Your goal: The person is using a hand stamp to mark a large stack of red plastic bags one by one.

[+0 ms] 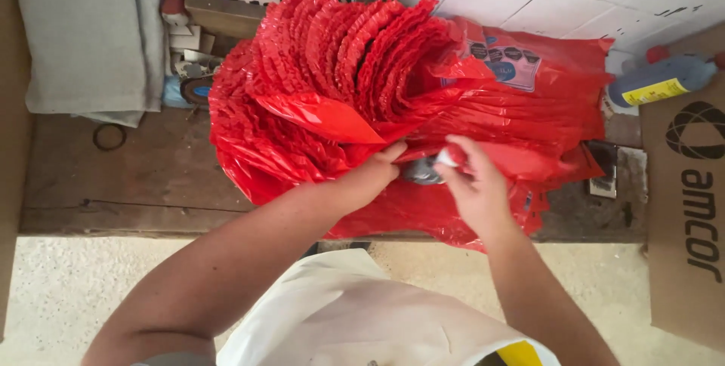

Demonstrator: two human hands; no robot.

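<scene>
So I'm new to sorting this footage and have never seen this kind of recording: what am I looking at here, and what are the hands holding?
There is no machine here. A camera worn on a person's head looks down at their own two bare hands. On a worn wooden bench lies a fanned bundle of red plastic bags. The left hand grips the bundle where the bags gather. The right hand pinches a small grey and white object at that same spot; what it is cannot be told. A blue bottle lies at the right, beside a cardboard box.

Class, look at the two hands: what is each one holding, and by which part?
The left hand grips the red bags at their gathered lower end. The right hand pinches a small grey object by its end; what it is cannot be told.
</scene>
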